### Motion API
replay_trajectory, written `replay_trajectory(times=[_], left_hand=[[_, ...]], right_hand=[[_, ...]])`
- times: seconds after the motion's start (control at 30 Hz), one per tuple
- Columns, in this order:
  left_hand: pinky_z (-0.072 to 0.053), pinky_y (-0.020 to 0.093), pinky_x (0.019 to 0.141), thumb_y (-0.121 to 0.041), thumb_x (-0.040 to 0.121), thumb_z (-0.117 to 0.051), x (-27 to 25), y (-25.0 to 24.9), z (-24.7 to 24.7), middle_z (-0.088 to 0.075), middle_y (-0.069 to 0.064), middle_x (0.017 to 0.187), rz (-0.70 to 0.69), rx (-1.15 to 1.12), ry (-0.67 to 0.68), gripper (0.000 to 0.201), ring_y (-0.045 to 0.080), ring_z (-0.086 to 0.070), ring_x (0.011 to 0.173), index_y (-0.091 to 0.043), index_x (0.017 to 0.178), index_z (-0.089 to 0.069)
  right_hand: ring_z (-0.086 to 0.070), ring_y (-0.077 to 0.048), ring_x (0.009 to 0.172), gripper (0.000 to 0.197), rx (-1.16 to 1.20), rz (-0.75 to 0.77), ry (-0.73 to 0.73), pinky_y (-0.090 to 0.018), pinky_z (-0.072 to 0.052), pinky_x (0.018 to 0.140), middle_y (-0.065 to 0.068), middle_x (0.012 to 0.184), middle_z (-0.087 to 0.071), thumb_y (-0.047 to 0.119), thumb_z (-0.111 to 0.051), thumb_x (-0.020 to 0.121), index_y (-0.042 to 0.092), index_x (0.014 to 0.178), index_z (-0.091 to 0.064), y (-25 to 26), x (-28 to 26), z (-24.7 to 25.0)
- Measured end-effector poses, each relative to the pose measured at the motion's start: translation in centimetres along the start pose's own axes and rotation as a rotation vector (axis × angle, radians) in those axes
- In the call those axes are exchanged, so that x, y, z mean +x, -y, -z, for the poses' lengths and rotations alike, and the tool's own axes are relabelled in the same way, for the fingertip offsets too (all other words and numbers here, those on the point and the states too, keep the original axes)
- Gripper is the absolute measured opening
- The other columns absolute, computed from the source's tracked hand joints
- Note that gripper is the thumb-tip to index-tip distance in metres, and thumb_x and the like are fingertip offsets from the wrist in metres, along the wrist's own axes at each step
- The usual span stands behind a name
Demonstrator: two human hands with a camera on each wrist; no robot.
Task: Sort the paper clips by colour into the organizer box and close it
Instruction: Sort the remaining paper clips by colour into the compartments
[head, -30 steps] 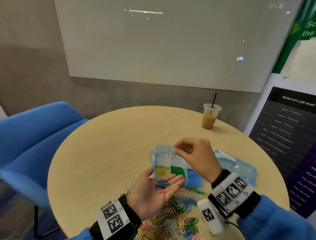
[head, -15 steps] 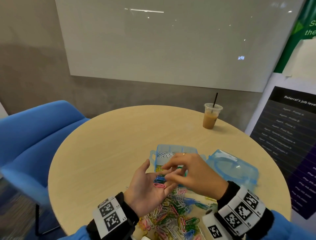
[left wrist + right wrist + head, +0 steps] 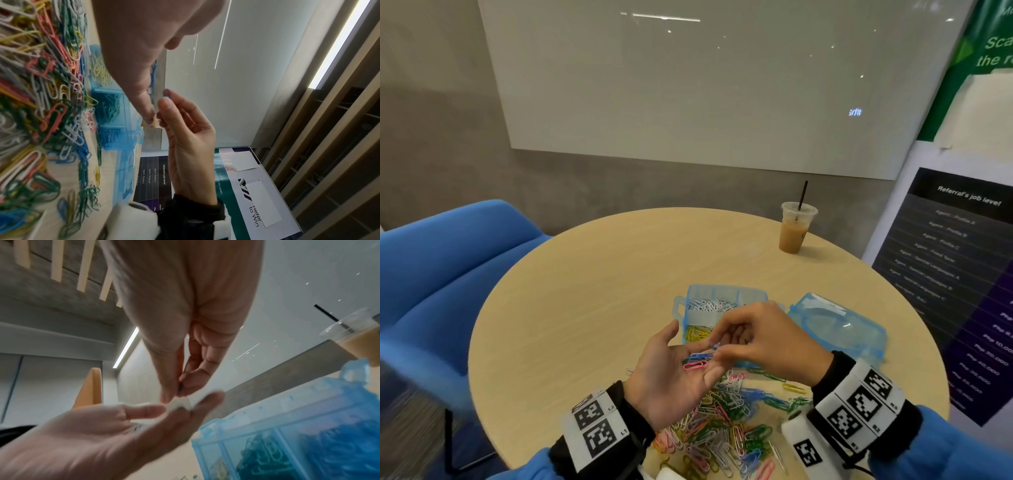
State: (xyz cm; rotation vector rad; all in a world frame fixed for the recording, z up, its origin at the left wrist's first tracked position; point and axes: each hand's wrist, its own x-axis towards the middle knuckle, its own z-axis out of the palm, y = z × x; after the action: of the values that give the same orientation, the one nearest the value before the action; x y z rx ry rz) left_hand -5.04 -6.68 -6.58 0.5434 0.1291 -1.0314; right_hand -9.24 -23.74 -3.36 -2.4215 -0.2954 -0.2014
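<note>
My left hand (image 3: 690, 353) lies palm up over the table's near side, fingers relaxed. A few blue clips and a pink clip (image 3: 695, 366) rest on the palm. Just above it my right hand (image 3: 717, 346) pinches a blue paper clip (image 3: 166, 94) between thumb and fingertips. The blue organizer box (image 3: 690, 291) stands open behind the hands, with white (image 3: 709, 304), yellow (image 3: 697, 332), green (image 3: 259, 456) and blue (image 3: 339, 447) clips in separate compartments. A mixed pile of coloured clips (image 3: 722, 425) lies on the table in front of me.
The box's clear blue lid (image 3: 835, 325) lies open to the right. An iced coffee cup with a straw (image 3: 794, 229) stands at the round table's (image 3: 585, 291) far right. A blue chair (image 3: 448, 267) is on the left, a poster stand on the right.
My right hand came back from over the box's white compartment to my left palm and now pinches a blue clip there. The left hand stayed palm up.
</note>
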Motion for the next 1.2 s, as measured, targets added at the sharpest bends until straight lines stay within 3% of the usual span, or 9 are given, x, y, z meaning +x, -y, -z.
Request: replay_trajectory(times=[0.13,0.3,0.37,0.47,0.63,0.87,0.97,1.07,1.2], left_hand=[[-0.052,0.047,0.093,-0.044,0.103,-0.033,0.3,-0.2,0.3,-0.058,0.035,0.122,-0.049,-0.031,-0.085,0.068,0.042,-0.057,0.118,0.018,0.129,-0.045],[-0.050,0.044,0.088,-0.040,0.104,-0.030,0.3,-0.5,0.6,-0.061,0.033,0.121,-0.071,-0.026,-0.135,0.064,0.041,-0.057,0.117,0.017,0.128,-0.046],[-0.053,0.046,0.091,-0.040,0.104,-0.030,0.2,-0.4,0.5,-0.061,0.033,0.120,-0.073,-0.007,-0.125,0.063,0.040,-0.058,0.117,0.017,0.128,-0.046],[-0.052,0.054,0.080,-0.043,0.104,-0.030,0.3,-0.5,0.5,-0.060,0.032,0.123,-0.061,0.025,-0.103,0.065,0.040,-0.057,0.119,0.015,0.129,-0.045],[-0.050,0.055,0.081,-0.048,0.102,-0.032,0.3,-0.5,0.6,-0.055,0.037,0.126,-0.048,0.023,-0.071,0.071,0.037,-0.051,0.127,0.016,0.127,-0.048],[-0.053,0.052,0.075,-0.049,0.101,-0.035,0.2,-0.3,0.2,-0.061,0.037,0.113,-0.061,0.048,-0.072,0.071,0.040,-0.071,0.084,0.017,0.121,-0.050],[-0.052,0.053,0.079,-0.051,0.100,-0.031,0.3,-0.4,0.1,-0.062,0.033,0.118,-0.048,0.050,-0.066,0.074,0.040,-0.068,0.100,0.016,0.130,-0.044],[-0.049,0.046,0.096,-0.052,0.101,-0.029,0.2,-0.4,0.1,-0.058,0.033,0.126,-0.036,0.046,-0.072,0.074,0.041,-0.054,0.123,0.015,0.130,-0.043],[-0.046,0.046,0.101,-0.054,0.099,-0.031,0.0,-0.3,-0.1,-0.058,0.033,0.126,-0.025,0.054,-0.048,0.076,0.040,-0.056,0.121,0.015,0.129,-0.045]], right_hand=[[-0.065,-0.004,0.070,0.005,0.015,-0.032,-0.159,-0.019,-0.053,0.069,0.006,0.075,-0.071,0.016,-0.078,0.080,0.017,0.085,-0.077,-0.3,0.4,0.9],[-0.064,-0.003,0.071,0.008,-0.049,-0.092,-0.317,-0.010,-0.049,0.068,0.002,0.076,-0.072,0.014,-0.077,0.080,0.014,0.089,-0.077,-1.3,1.7,1.6],[-0.065,-0.003,0.072,0.014,-0.095,-0.130,-0.282,-0.010,-0.051,0.071,0.002,0.081,-0.072,0.018,-0.076,0.081,0.013,0.095,-0.077,-1.7,1.9,1.5],[-0.063,-0.004,0.085,0.019,-0.206,-0.122,-0.180,-0.018,-0.052,0.081,0.004,0.094,-0.072,0.026,-0.071,0.086,0.016,0.102,-0.076,-1.7,1.5,1.0],[-0.056,-0.005,0.086,0.013,-0.201,0.020,0.054,-0.019,-0.043,0.073,0.008,0.094,-0.063,0.032,-0.069,0.087,0.025,0.096,-0.075,-0.6,0.6,-0.5],[-0.051,-0.008,0.080,0.009,-0.281,0.037,0.077,-0.026,-0.043,0.076,0.006,0.088,-0.057,0.022,-0.066,0.089,0.017,0.083,-0.071,0.0,0.4,-1.2],[-0.050,-0.008,0.078,0.010,-0.308,-0.008,-0.055,-0.024,-0.040,0.074,0.007,0.086,-0.054,0.019,-0.060,0.091,0.014,0.084,-0.067,-0.3,0.8,-0.5],[-0.043,-0.002,0.073,0.009,-0.376,-0.093,-0.220,-0.021,-0.034,0.074,0.016,0.080,-0.045,0.023,-0.062,0.091,0.017,0.089,-0.069,-1.1,1.3,0.5],[-0.047,-0.001,0.074,0.009,-0.228,0.027,-0.143,-0.014,-0.034,0.069,0.018,0.084,-0.049,0.027,-0.066,0.090,0.022,0.094,-0.073,-0.1,0.7,-0.1]])
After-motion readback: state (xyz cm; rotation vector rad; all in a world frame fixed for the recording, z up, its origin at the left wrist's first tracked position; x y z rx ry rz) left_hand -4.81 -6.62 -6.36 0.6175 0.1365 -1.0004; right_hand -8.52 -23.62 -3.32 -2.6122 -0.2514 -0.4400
